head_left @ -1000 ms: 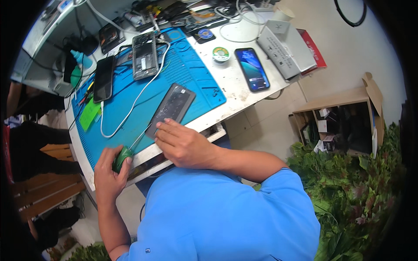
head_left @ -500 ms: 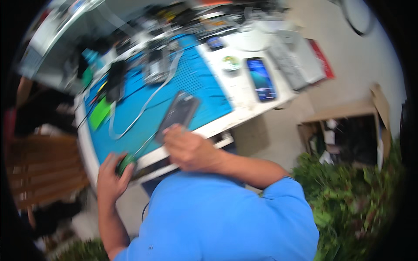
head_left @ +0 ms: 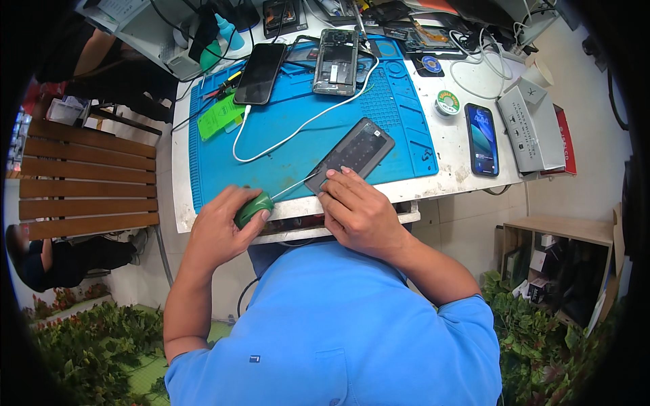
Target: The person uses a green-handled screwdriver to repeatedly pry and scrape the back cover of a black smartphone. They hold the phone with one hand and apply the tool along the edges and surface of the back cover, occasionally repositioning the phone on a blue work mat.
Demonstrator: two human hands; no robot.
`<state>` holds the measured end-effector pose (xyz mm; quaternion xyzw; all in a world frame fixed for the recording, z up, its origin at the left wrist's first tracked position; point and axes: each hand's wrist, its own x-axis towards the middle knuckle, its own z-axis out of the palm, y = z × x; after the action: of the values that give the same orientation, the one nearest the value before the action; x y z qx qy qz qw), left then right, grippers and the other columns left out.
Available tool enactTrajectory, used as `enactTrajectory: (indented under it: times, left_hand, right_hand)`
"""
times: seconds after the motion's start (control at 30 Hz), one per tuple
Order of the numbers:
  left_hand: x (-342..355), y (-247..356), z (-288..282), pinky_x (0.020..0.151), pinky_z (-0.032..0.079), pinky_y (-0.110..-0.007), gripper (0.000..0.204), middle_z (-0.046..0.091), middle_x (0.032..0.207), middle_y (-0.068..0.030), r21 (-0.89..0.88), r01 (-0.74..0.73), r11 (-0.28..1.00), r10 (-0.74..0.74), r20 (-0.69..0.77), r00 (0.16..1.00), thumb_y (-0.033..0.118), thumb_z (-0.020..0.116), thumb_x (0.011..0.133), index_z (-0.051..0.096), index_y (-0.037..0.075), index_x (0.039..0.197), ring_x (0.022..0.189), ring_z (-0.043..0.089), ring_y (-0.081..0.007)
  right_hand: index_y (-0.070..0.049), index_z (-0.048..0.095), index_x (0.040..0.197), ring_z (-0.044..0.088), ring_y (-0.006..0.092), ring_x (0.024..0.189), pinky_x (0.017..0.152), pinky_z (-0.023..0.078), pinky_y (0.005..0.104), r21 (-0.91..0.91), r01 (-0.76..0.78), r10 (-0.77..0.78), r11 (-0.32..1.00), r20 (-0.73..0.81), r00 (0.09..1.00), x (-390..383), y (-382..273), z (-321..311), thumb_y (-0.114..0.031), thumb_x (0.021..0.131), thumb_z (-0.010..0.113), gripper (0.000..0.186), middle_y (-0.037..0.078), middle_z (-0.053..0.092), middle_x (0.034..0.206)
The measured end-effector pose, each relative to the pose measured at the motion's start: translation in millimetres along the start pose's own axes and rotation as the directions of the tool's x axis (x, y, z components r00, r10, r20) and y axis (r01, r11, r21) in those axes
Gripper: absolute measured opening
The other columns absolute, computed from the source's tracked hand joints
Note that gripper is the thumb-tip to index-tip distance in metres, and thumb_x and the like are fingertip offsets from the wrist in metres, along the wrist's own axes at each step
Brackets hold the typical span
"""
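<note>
The largest thing is the white bench (head_left: 455,152), which runs across in front of a person in a blue shirt (head_left: 379,304). A blue mat (head_left: 271,169) covers much of it. To the mat's right, near the end of the bench, stands a pale box (head_left: 525,132), with a red one (head_left: 565,139) just beyond it.

The person's left hand (head_left: 220,223) is over the bench's near edge, its fingers curled around a tool's green handle. The right hand (head_left: 359,210) lies farther right, fingers close together, their tips at the near end of a dark slab; whether they also pinch the tool's tip cannot be told.

Beyond the hands, an opened phone (head_left: 336,61) with its insides bared rests toward the mat's far side. A black phone (head_left: 261,74) lies to its left, joined to a white cord (head_left: 241,161) that loops across the mat. A lit phone (head_left: 482,139) lies on the bare bench, between mat and pale box.

The slab (head_left: 362,145) lies aslant on the mat near its front edge, partly under the right fingers. The tool (head_left: 254,208) slants up from the left hand, its thin metal shaft reaching the slab's near end.

Smaller are a green tag (head_left: 220,118) below the black phone's left side and a round spool (head_left: 447,103) near the lit phone.
</note>
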<state>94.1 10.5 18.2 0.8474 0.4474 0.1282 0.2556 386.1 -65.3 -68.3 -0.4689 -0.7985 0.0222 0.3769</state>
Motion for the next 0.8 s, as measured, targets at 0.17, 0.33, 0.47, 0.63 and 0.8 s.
enactTrajectory:
  times: [0.17, 0.33, 0.47, 0.63, 0.8]
  left_hand:
    - [6, 1, 2, 0.083, 0.059, -0.046, 0.037, 0.075, 0.105, -0.0178, 0.0, 0.009, 1.0, -0.009, -0.005, 1.0, 0.027, 0.085, 0.104, 0.082, 0.002, 0.13, 0.094, 0.076, -0.0396]
    - [5, 1, 2, 0.083, 0.059, -0.045, 0.037, 0.075, 0.107, -0.0183, 0.004, 0.001, 1.0, -0.001, -0.01, 1.0, 0.026, 0.085, 0.104, 0.082, 0.001, 0.13, 0.095, 0.075, -0.0401]
    - [1, -1, 2, 0.083, 0.059, -0.044, 0.036, 0.075, 0.107, -0.0189, -0.002, 0.004, 1.0, -0.004, -0.005, 1.0, 0.025, 0.085, 0.104, 0.081, 0.0, 0.13, 0.095, 0.075, -0.0398]
    - [-3, -1, 1, 0.082, 0.058, -0.044, 0.036, 0.074, 0.106, -0.0184, -0.01, -0.009, 1.0, 0.009, -0.02, 1.0, 0.025, 0.086, 0.104, 0.081, 0.0, 0.13, 0.093, 0.074, -0.0382]
    - [-1, 7, 1, 0.08, 0.058, -0.044, 0.037, 0.074, 0.105, -0.0182, -0.019, 0.014, 1.0, -0.014, -0.001, 1.0, 0.025, 0.087, 0.103, 0.081, 0.0, 0.129, 0.091, 0.074, -0.0383]
  right_hand:
    - [0.005, 0.08, 0.115, 0.078, 0.0395, 0.133, 0.123, 0.061, 0.0541, -0.003, 0.0, 0.0, 1.0, 0.004, 1.0, -1, 0, 0, -0.007, 0.083, 0.085, 0.034, 0.02, 0.08, 0.123]
    - [0.004, 0.08, 0.115, 0.078, 0.0392, 0.133, 0.124, 0.061, 0.0541, 0.008, -0.007, 0.007, 1.0, -0.009, 1.0, 0, 0, 0, -0.007, 0.083, 0.085, 0.034, 0.02, 0.08, 0.123]
    - [0.004, 0.08, 0.114, 0.079, 0.0384, 0.132, 0.123, 0.061, 0.0536, 0.008, -0.01, 0.01, 1.0, -0.013, 1.0, 0, 0, 0, -0.007, 0.083, 0.084, 0.033, 0.02, 0.08, 0.123]
    - [0.001, 0.082, 0.112, 0.08, 0.0368, 0.13, 0.12, 0.064, 0.0533, 0.013, -0.037, 0.038, 0.999, -0.016, 0.999, 2, -2, -1, -0.001, 0.088, 0.085, 0.024, 0.015, 0.081, 0.12]
    - [0.001, 0.081, 0.113, 0.08, 0.0369, 0.131, 0.121, 0.063, 0.0535, 0.02, -0.042, 0.042, 0.999, -0.008, 0.999, 3, -3, -2, -0.001, 0.088, 0.085, 0.026, 0.016, 0.08, 0.121]
